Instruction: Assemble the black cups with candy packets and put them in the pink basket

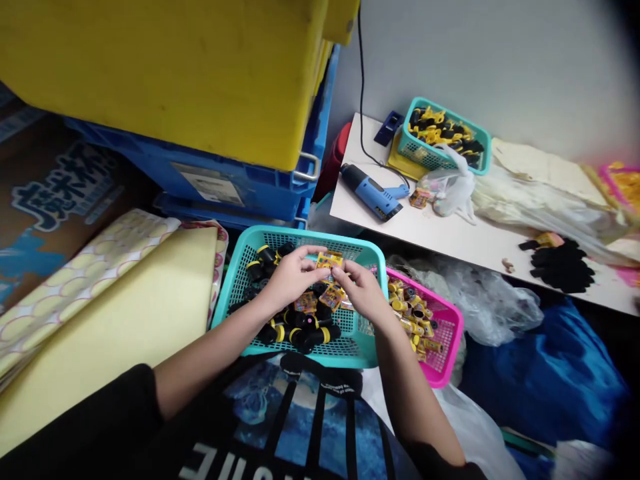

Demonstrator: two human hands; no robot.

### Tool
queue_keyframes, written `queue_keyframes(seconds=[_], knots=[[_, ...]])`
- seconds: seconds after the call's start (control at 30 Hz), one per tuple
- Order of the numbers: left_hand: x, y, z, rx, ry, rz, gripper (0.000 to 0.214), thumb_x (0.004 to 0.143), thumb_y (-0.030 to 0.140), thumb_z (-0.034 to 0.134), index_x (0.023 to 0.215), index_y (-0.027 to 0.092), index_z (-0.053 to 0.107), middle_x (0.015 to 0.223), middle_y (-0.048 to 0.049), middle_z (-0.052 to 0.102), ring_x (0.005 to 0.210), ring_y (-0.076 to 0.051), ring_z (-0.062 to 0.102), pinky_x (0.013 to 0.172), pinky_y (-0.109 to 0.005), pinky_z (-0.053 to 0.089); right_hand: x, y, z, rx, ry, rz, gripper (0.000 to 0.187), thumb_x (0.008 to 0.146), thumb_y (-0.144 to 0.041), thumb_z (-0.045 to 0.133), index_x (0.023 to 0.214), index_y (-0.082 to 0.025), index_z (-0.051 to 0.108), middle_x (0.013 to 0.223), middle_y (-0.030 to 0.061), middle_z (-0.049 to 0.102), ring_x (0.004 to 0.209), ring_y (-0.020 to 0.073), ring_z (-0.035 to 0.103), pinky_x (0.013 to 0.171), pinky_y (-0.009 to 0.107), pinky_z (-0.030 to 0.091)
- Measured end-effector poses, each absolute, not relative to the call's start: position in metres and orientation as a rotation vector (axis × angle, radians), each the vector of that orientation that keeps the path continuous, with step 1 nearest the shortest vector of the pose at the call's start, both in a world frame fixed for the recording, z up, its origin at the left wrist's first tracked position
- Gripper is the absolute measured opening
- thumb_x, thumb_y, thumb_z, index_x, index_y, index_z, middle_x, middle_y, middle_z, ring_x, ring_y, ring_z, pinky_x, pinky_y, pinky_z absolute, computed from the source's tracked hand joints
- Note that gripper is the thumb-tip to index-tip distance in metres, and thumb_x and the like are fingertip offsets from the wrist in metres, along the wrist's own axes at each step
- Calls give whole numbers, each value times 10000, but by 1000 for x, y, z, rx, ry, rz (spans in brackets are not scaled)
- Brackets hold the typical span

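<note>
A teal basket [235,280] rests on my lap and holds several black-and-yellow toy wheels [305,333] and small yellow printed packets [331,296]. My left hand [290,275] and my right hand [363,290] meet over the basket's middle. Both pinch one yellow packet [329,260] between their fingertips. A pink basket [445,347] with several small yellow-labelled parts sits against the teal one on my right.
A white table [450,237] carries a blue heat gun [373,193], a second teal basket [440,137] of parts, plastic bags and a black glove [563,265]. Yellow and blue crates [200,167] stack at the left. Yellow foam sheets [130,313] lie beside my left arm.
</note>
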State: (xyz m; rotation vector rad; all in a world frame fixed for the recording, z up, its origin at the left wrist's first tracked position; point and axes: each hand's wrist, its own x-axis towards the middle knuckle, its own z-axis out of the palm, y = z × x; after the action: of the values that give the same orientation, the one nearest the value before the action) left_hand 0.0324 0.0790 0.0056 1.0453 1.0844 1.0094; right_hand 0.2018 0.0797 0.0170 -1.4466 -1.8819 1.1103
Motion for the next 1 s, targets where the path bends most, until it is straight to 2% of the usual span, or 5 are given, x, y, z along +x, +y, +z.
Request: queue_keyframes(seconds=[0.27,0.43,0.6,0.8,1.0], knots=[[-4,83,-5,893,1094,1028,281,694,223,746,963,162,693,743,-12,720,703,-134,661,651,-247,509,175,102,-1,-1555,-2239,1001,434,996,-428,217,829,-194,543,838,43,620,801,171,573,735,276,404],[-14,80,-8,841,1235,1042,240,677,247,759,903,167,750,843,-44,767,674,-136,654,634,-261,517,146,111,-29,-1740,-2731,1034,345,729,-293,707,1039,-175,613,979,123,675,1015,297,578,920,414,371],[-23,75,-14,750,1245,1129,290,695,332,760,954,203,762,969,-56,770,797,-170,678,667,-272,536,141,113,-36,-1610,-2777,1115,350,633,-224,765,964,-173,665,1033,128,663,1059,318,553,934,441,371],[-26,74,-19,817,1187,1181,261,726,405,738,882,200,780,900,-62,767,682,-148,654,573,-252,526,178,113,-21,-1619,-2441,1187,333,744,-435,696,941,-173,632,876,39,648,786,184,582,694,294,444],[-12,72,-14,860,1146,1203,256,744,411,728,861,189,782,871,-63,750,715,-155,657,567,-235,525,201,81,10,-1292,-1389,1313,349,795,-397,677,1106,-250,613,959,25,655,809,163,602,730,299,489]])
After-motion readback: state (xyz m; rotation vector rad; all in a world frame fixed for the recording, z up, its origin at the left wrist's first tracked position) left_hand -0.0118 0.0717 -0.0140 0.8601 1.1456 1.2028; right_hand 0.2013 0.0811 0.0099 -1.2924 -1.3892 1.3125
